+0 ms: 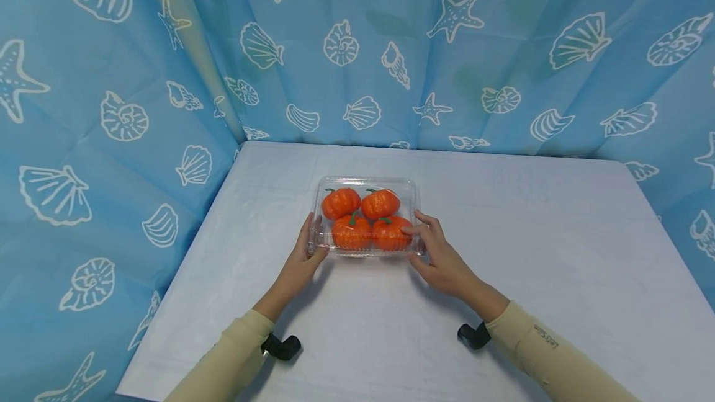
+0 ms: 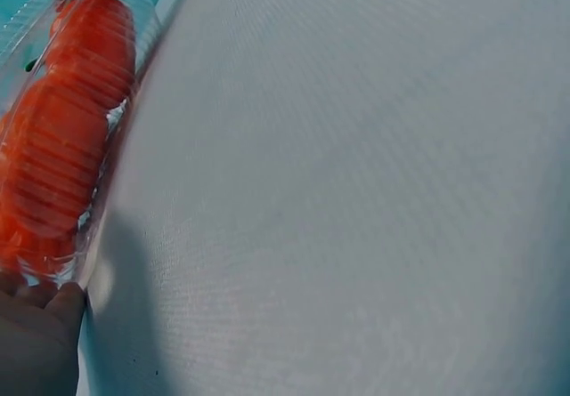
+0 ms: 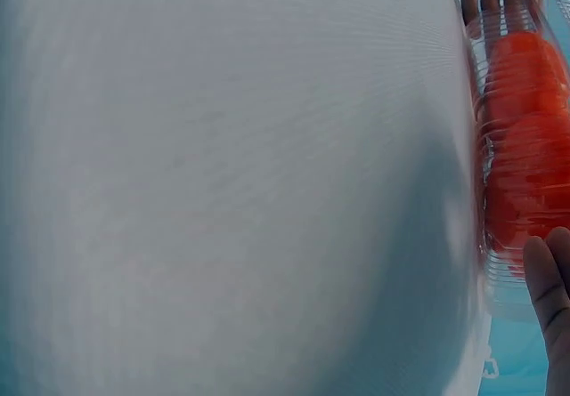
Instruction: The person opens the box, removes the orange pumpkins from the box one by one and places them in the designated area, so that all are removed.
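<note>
"Seeing how many?"
"Counting four orange pumpkins (image 1: 380,205) in one clear container (image 1: 363,182), toward eleven o'clock over one white table (image 1: 514,234)."
"Holding it how?"
"Gripping its sides with two: left hand (image 1: 300,267) at eight o'clock, right hand (image 1: 445,265) at four."
"Differing by view?"
"Showing the front row closer from both wrists; catching all four tops, and the shell-print curtain (image 1: 313,79) spreading at twelve, only from the head."
</note>
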The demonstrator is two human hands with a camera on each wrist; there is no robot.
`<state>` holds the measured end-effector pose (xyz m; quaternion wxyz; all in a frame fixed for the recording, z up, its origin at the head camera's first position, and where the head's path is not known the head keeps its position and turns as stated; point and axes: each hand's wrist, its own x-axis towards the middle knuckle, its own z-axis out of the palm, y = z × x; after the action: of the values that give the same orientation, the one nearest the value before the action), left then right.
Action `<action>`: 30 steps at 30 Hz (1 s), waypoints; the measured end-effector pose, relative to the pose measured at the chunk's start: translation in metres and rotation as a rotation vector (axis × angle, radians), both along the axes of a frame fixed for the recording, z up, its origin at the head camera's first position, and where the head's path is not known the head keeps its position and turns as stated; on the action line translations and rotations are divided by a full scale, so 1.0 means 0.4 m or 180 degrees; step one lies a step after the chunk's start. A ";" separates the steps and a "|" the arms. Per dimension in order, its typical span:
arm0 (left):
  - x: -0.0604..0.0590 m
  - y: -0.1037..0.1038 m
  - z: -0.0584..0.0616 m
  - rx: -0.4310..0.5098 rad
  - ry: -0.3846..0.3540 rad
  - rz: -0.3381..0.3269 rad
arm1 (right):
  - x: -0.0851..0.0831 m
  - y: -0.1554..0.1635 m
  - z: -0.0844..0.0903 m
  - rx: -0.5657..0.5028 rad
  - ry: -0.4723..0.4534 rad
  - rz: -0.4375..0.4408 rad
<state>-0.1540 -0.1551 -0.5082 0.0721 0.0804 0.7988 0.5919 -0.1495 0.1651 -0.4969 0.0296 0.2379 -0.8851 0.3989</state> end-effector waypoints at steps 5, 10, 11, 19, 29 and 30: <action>-0.001 0.001 0.001 0.0007 0.0001 0.0000 | -0.001 -0.002 -0.004 -0.0009 0.0028 0.0043; 0.000 0.003 0.003 0.0007 0.0021 0.0012 | -0.002 -0.003 -0.003 -0.0003 0.0004 0.0058; -0.001 0.002 0.002 0.0005 0.0025 0.0011 | -0.002 -0.003 -0.002 0.0001 -0.0004 0.0054; -0.002 0.001 -0.001 -0.0104 0.0012 0.0035 | -0.001 -0.005 0.003 -0.0002 -0.0033 0.0045; 0.000 0.001 0.008 -0.0180 -0.0039 0.0049 | -0.004 0.001 -0.002 0.0039 0.0168 0.0014; 0.001 0.001 0.009 -0.0170 -0.0048 0.0042 | -0.004 0.002 -0.001 0.0032 0.0182 0.0010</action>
<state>-0.1537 -0.1547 -0.5044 0.0764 0.0687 0.8142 0.5714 -0.1512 0.1658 -0.4971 0.0530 0.2508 -0.8855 0.3875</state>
